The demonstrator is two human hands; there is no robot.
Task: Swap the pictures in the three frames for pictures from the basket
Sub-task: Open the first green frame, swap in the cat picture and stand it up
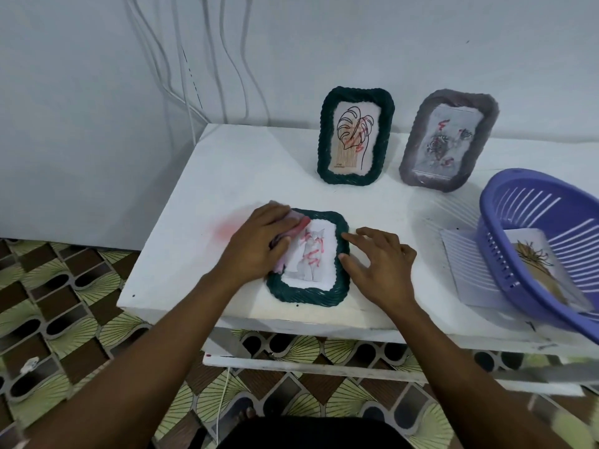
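- Gripping a pink cloth (296, 224) in the left hand (259, 244) on the near frame (308, 294), laid flat, probably for wiping.
- Steadying its right edge with the right hand (379, 267), fingers spread.

Readable text: none right now, nothing legible anywhere in view.
Leaf picture (354, 142): a tiny line of print sits at its lower left corner, too small to read.
Cat picture (313, 258): red scribbles run across it, no letters to make out.
Flower picture (444, 141): red marks again, blurred, unreadable.
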